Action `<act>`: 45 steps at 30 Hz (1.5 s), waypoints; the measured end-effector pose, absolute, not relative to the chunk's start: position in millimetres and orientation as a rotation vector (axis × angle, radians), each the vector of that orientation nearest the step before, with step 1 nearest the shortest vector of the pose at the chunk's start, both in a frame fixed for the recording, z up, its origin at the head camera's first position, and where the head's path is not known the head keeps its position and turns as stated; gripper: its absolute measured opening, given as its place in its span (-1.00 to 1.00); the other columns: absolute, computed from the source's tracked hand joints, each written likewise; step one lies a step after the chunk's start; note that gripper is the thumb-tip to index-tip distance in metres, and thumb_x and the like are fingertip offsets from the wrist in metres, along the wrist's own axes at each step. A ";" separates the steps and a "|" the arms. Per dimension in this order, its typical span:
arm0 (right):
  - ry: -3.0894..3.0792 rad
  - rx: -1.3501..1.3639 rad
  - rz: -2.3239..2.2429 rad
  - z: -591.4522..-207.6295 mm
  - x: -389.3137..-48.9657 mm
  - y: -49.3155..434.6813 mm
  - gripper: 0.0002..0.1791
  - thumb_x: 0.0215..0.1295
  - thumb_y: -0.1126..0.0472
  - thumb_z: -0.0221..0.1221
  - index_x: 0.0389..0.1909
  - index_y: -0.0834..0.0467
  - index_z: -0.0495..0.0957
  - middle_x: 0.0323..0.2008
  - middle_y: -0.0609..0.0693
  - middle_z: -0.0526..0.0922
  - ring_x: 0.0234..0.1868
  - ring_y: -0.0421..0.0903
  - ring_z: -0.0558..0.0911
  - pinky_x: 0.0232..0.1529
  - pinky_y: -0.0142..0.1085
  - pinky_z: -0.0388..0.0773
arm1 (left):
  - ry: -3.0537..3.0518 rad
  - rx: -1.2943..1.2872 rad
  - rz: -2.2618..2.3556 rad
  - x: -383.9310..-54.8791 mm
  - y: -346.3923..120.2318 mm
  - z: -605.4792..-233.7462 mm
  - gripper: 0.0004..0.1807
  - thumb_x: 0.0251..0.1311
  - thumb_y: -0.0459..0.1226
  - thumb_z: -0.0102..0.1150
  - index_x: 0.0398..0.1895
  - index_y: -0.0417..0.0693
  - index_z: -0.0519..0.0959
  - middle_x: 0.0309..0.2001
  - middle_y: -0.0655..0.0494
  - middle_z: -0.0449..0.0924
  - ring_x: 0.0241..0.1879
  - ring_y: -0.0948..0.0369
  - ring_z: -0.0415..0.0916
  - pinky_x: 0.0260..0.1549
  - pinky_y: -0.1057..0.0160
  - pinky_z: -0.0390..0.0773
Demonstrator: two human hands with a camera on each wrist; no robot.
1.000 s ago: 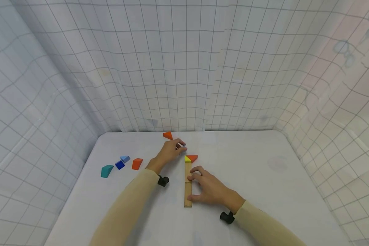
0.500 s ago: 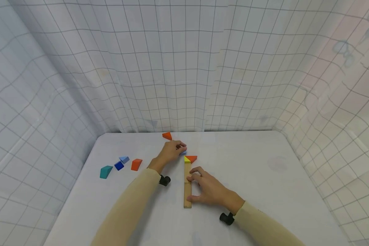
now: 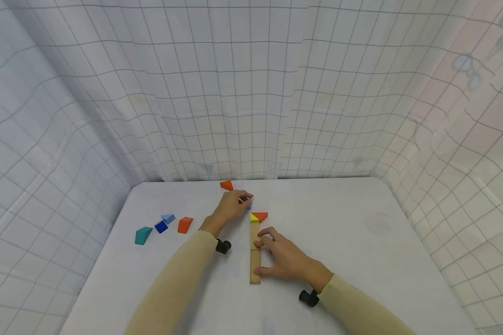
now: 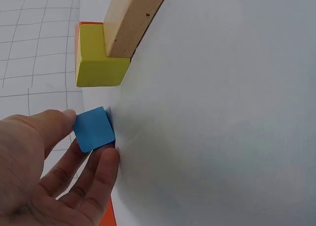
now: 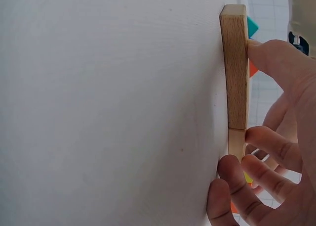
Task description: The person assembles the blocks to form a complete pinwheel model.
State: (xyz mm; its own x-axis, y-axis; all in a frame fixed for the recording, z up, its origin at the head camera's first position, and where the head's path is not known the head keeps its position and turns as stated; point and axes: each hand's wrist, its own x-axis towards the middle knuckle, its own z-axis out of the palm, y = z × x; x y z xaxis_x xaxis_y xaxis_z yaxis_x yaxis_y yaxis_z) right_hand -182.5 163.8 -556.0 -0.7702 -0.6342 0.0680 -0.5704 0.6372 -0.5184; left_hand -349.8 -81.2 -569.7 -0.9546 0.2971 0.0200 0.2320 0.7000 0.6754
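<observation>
In the head view, two wooden blocks, a near one and a far one, lie end to end. A yellow block touches the far end of this row, with an orange-red triangular block against its right side. Just beyond and left of the yellow block, my left hand pinches a blue block between thumb and fingers, apart from the row. My right hand rests on the wooden row, thumb on the near block and fingertips on the far one.
Left of the row lie a teal block, a dark blue block, a light blue triangular block and an orange-red block. Another orange block lies by the table's back edge. Gridded white curtains surround the table.
The blue block in my left hand shows more below the fingers half a second ago, then appears slightly higher and turned now. My right hand stays on the wooden blocks.
</observation>
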 end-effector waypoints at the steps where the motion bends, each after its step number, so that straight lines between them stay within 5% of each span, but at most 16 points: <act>1: 2.733 -1.011 -0.801 -555.9 -182.3 163.8 -0.22 0.40 -0.26 0.64 0.47 0.03 0.66 0.59 -0.03 0.51 0.25 -0.16 0.69 0.34 -0.16 0.75 | 2.823 0.452 1.110 -349.7 -82.4 -569.9 -0.69 0.67 -0.25 0.34 0.34 0.03 0.85 0.12 -0.05 0.88 0.02 0.06 0.77 -0.06 0.20 0.80; 6: 2.732 -1.024 -0.800 -554.8 -182.1 164.1 -0.22 0.40 -0.24 0.65 0.47 0.05 0.66 0.59 -0.01 0.50 0.35 -0.09 0.70 0.43 -0.11 0.74 | 2.835 0.384 1.113 -329.4 -79.1 -543.5 -0.66 0.76 -0.32 0.19 0.36 -0.01 0.84 0.26 -0.08 0.88 0.11 0.02 0.76 0.14 0.06 0.83; 14: 2.733 -1.049 -0.807 -554.9 -182.2 164.0 -0.25 0.40 -0.22 0.65 0.43 0.07 0.66 0.58 0.02 0.52 0.27 -0.12 0.70 0.37 -0.13 0.74 | 2.928 0.488 0.945 -373.0 -97.5 -602.9 -0.68 0.50 -0.14 0.61 0.22 0.03 0.91 0.05 0.05 0.86 -0.03 0.16 0.70 0.05 0.19 0.79; 18: 2.727 -1.039 -0.803 -555.2 -181.7 162.7 -0.27 0.41 -0.22 0.64 0.42 0.05 0.66 0.59 0.01 0.51 0.20 -0.16 0.68 0.33 -0.17 0.74 | 2.986 0.481 0.940 -375.8 -101.5 -610.9 -0.73 0.47 -0.17 0.61 0.12 -0.05 0.91 0.01 0.02 0.86 -0.05 0.14 0.73 0.06 0.14 0.83; 28: 2.731 -1.022 -0.788 -553.2 -181.0 164.1 -0.23 0.41 -0.23 0.64 0.46 0.07 0.66 0.58 0.04 0.49 0.38 -0.05 0.70 0.44 -0.06 0.74 | 2.884 0.110 1.161 -324.4 -86.9 -539.0 -0.77 0.62 -0.17 0.44 0.06 -0.12 0.90 -0.01 -0.08 0.90 -0.01 0.01 0.75 0.09 0.03 0.80; 33: 2.727 -1.044 -0.809 -552.1 -182.1 164.4 -0.24 0.41 -0.21 0.65 0.45 0.08 0.65 0.58 0.05 0.51 0.39 -0.04 0.70 0.45 -0.04 0.74 | 2.847 -0.002 1.161 -346.9 -95.9 -554.0 -0.76 0.59 -0.16 0.41 0.03 -0.12 0.90 -0.07 -0.03 0.88 -0.11 0.11 0.70 -0.11 0.19 0.76; 39: 2.714 -0.998 -0.813 -553.2 -181.9 164.0 -0.23 0.41 -0.21 0.64 0.47 0.06 0.66 0.60 0.03 0.48 0.38 -0.07 0.69 0.43 -0.07 0.74 | 2.847 0.025 1.103 -377.3 -116.1 -590.4 -0.67 0.55 -0.06 0.41 0.15 -0.08 0.82 0.03 -0.03 0.88 -0.04 0.11 0.74 -0.12 0.18 0.79; 45: 2.713 -1.005 -0.815 -554.4 -182.0 163.6 -0.20 0.41 -0.23 0.64 0.50 0.09 0.65 0.60 0.05 0.48 0.44 -0.02 0.68 0.50 -0.01 0.72 | 2.828 0.214 1.094 -366.0 -124.8 -582.0 -0.52 0.54 -0.13 0.31 0.45 0.08 0.73 0.00 -0.08 0.82 -0.19 0.11 0.68 -0.24 0.15 0.71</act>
